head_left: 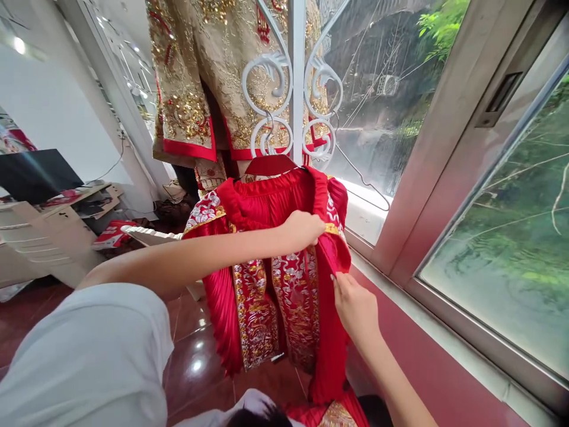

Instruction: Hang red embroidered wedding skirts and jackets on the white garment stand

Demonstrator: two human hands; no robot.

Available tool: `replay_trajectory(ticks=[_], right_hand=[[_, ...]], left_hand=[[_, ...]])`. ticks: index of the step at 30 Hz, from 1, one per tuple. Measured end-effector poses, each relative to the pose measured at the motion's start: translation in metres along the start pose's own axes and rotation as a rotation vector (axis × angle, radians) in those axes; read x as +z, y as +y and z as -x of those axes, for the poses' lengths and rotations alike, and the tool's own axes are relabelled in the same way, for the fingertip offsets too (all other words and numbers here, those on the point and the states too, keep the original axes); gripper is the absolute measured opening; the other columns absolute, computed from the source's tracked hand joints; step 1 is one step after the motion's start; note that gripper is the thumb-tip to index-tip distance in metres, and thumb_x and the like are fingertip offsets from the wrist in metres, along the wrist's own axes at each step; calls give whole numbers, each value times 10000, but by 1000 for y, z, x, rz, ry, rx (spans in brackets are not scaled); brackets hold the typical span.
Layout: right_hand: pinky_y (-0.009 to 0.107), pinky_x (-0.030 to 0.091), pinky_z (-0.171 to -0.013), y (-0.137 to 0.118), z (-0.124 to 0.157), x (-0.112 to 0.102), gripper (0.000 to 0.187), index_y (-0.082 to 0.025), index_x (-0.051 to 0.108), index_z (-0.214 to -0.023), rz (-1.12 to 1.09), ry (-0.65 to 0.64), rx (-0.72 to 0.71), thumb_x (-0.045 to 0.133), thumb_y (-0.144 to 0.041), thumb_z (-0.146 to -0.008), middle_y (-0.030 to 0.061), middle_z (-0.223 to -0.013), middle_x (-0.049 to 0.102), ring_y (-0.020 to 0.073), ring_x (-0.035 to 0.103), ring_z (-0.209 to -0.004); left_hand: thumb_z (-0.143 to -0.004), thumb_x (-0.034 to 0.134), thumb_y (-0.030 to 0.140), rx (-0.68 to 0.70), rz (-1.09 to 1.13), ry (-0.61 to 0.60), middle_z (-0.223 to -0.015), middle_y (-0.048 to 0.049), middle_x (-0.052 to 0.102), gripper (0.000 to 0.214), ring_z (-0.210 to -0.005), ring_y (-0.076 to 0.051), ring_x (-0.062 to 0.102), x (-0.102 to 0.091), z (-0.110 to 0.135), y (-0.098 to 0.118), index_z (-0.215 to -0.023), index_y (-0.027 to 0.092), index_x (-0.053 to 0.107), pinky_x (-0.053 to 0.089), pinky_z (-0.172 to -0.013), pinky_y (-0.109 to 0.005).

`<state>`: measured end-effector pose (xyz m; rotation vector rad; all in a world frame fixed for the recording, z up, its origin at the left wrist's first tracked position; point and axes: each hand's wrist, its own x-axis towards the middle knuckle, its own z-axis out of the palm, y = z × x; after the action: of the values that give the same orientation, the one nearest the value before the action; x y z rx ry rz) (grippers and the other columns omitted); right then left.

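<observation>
A red pleated skirt (222,296) with embroidered panels in gold and silver hangs in front of me from a white scrolled metal rack. My left hand (304,231) reaches across it, fingers closed on the cloth by the gold-edged band at its right side. Lower and further right, my right hand (355,301) pinches the red edge of the same skirt between thumb and fingers. Between the two hands the edge is stretched and folded outward. The gathered waistband (275,188) shows above my left forearm, which hides part of the skirt's front.
Behind the skirt hangs a beige and gold sequinned garment (186,107) with red hems. A bare wire hanger (362,178) dangles from the rack (297,77). Sliding windows (404,237) stand close on the right. Far left are a monitor (38,175) and cabinets (40,243).
</observation>
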<state>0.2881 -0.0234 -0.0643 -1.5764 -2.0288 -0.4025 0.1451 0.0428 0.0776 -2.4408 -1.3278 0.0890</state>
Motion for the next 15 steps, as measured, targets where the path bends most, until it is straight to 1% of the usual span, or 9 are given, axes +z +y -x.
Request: replay_trajectory(ticks=[2,4,6,8,9,10,12,15], right_hand=[[249,181,-468,0,4,10,247,-172,601,-775,-30,-113,14,407,-198,-925,13,-711,645,105,556,-528],[253,194,-476,-1,3,15,254,-180,610,-797,-42,-212,44,404,-235,-934,16,-750,662,123,595,-575],[256,206,-480,-2,-2,14,278,-180,618,-824,-35,-283,65,385,-271,-945,26,-788,670,144,621,-616],[257,228,-483,-4,-11,13,319,-176,623,-833,-28,-328,64,365,-318,-953,43,-807,673,163,633,-638],[256,247,-486,-5,-17,13,341,-176,627,-836,-36,-334,62,357,-346,-956,50,-812,673,169,636,-646],[255,273,-495,-6,-24,14,357,-178,631,-848,-57,-321,61,352,-372,-956,55,-822,675,175,640,-661],[254,345,-541,-8,-39,19,352,-186,637,-918,-141,-232,69,351,-387,-954,63,-888,681,183,648,-728],[261,432,-701,-8,-66,32,293,-188,616,-1062,-334,-48,59,383,-319,-943,70,-1047,671,183,639,-891]], left_hand=[[-797,536,145,-17,24,-50,-708,-94,665,147,-672,-213,647,13,7,-3,-708,127,652,373,-538,-267],[-854,483,201,-13,86,-37,-754,-80,665,202,-685,-192,634,25,17,-14,-742,137,638,372,-544,-258],[-890,458,309,31,149,43,-861,-72,660,233,-766,-184,620,34,27,-31,-860,147,623,402,-603,-257],[-880,476,400,82,169,143,-991,-79,635,300,-897,-197,591,42,36,-47,-1017,153,580,430,-721,-282],[-870,493,415,88,166,181,-1038,-85,619,336,-950,-206,570,46,41,-52,-1068,152,556,429,-779,-300],[-865,502,407,76,159,212,-1064,-90,606,343,-985,-212,551,50,45,-55,-1087,149,543,423,-821,-316],[-874,489,353,7,147,262,-1044,-90,603,280,-989,-216,538,60,52,-51,-1049,143,550,418,-842,-330],[-895,425,275,-130,158,281,-956,-84,624,202,-927,-215,565,79,58,-29,-933,148,578,427,-799,-328]])
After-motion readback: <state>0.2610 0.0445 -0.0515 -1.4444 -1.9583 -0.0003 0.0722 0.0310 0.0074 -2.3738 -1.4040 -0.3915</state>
